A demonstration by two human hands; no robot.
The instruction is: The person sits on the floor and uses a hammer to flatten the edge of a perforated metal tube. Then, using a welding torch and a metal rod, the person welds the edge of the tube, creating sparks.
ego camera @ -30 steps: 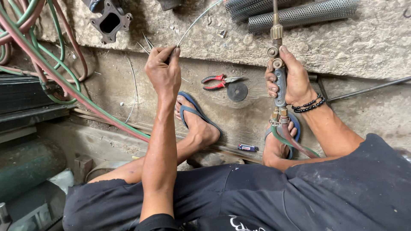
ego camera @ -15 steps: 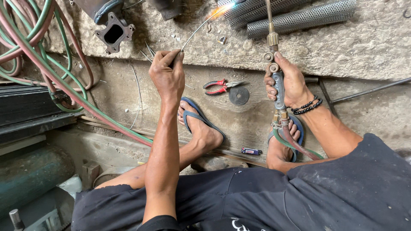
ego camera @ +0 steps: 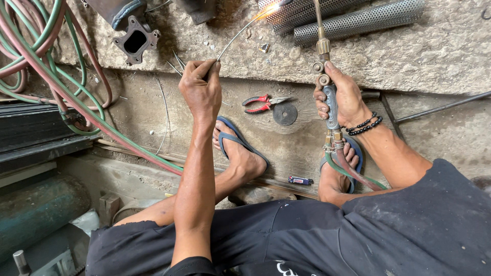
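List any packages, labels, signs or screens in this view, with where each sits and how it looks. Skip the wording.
No packages, signs or screens in view.
White print on shorts: bottom edge of the picture, on the dark fabric at the person's lap; only its top shows.
Lighter: on the floor between the two feet; small, oblong, blue and red; whether it bears a label is too small to tell.

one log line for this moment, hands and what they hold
left hand: pinching filler rod | right hand: gripping torch | rod tip glowing at perforated tube
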